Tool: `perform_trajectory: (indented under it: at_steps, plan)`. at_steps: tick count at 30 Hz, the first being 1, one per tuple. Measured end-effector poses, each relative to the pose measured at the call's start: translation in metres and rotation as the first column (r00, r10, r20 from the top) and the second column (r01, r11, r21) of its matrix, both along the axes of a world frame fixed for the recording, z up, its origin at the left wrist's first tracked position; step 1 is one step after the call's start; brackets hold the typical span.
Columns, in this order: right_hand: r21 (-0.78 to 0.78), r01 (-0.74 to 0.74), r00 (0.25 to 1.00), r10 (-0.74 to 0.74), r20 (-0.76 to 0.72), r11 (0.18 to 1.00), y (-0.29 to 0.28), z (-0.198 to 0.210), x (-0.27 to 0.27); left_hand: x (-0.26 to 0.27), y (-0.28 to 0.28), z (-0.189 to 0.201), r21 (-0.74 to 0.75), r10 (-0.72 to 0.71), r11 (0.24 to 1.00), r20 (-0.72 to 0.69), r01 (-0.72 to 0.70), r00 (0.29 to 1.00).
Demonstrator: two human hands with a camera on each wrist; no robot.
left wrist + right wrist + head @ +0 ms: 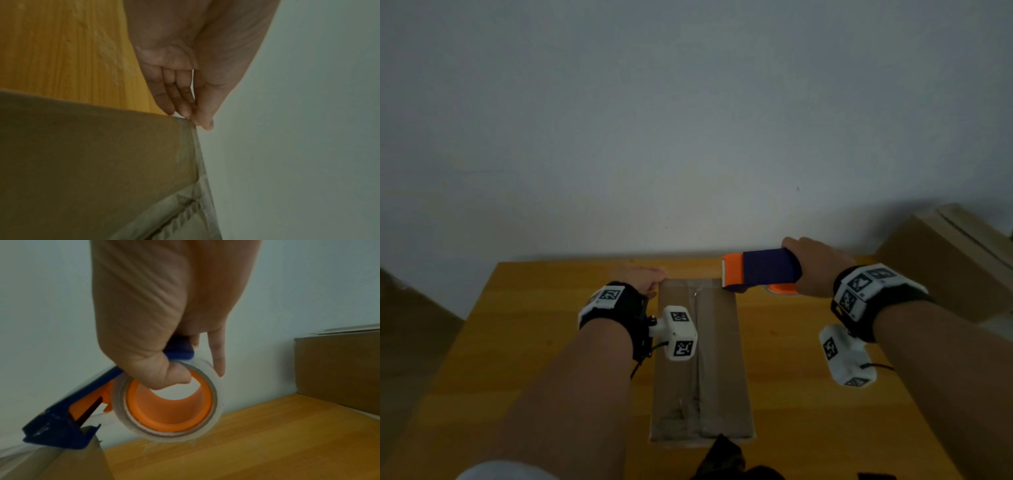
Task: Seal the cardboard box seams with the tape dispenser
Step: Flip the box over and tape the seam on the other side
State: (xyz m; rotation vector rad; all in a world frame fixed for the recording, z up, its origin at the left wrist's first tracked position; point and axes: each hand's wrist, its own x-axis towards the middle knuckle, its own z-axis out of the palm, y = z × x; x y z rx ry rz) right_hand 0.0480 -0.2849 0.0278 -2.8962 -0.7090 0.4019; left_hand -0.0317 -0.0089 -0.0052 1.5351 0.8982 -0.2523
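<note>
A long narrow cardboard box [700,370] lies lengthwise on the wooden table [517,342], clear tape along its middle seam. My left hand [643,277] rests at the box's far left corner, straight fingertips [185,112] touching that corner of the box [92,154]. My right hand [815,267] grips a blue and orange tape dispenser [760,270], thumb hooked in the orange core of the clear roll [170,404]. The dispenser's blue front end [55,431] sits on the far right corner of the box [61,467].
A larger cardboard box [948,260] stands at the table's back right, against the white wall [688,120]. It shows in the right wrist view as a brown box [337,373]. Dark cloth [722,459] lies at the near edge.
</note>
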Motion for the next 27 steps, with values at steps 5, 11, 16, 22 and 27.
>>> perform_trajectory:
  at_steps: [5, 11, 16, 22, 27]
  plan:
    - [-0.083, 0.007, 1.0, -0.005, 0.029, 0.997, 0.006, 0.004, 0.003, 0.003, -0.001, -0.002, 0.023, -0.004, 1.0, -0.002, 0.004, 1.0]
    - [-0.137, -0.012, 0.998, 0.021, 0.06, 0.99, 0.009, 0.011, 0.003, 0.001, 0.0, -0.01, 0.0, 0.017, 1.0, 0.028, -0.017, 0.999]
    - [-0.162, -0.018, 0.997, 0.031, 0.073, 0.987, 0.012, 0.014, 0.002, 0.005, 0.0, -0.014, 0.017, -0.046, 0.999, -0.011, 0.047, 0.999]
    - [-0.178, -0.015, 0.996, 0.031, 0.086, 0.984, 0.013, 0.013, 0.003, 0.003, 0.0, -0.009, 0.136, -0.021, 0.99, -0.055, 0.029, 0.998]
    - [-0.167, -0.028, 0.996, 0.042, 0.081, 0.986, 0.012, 0.013, 0.004, 0.012, -0.006, 0.008, 0.494, -0.174, 0.833, -0.19, 0.248, 0.966]
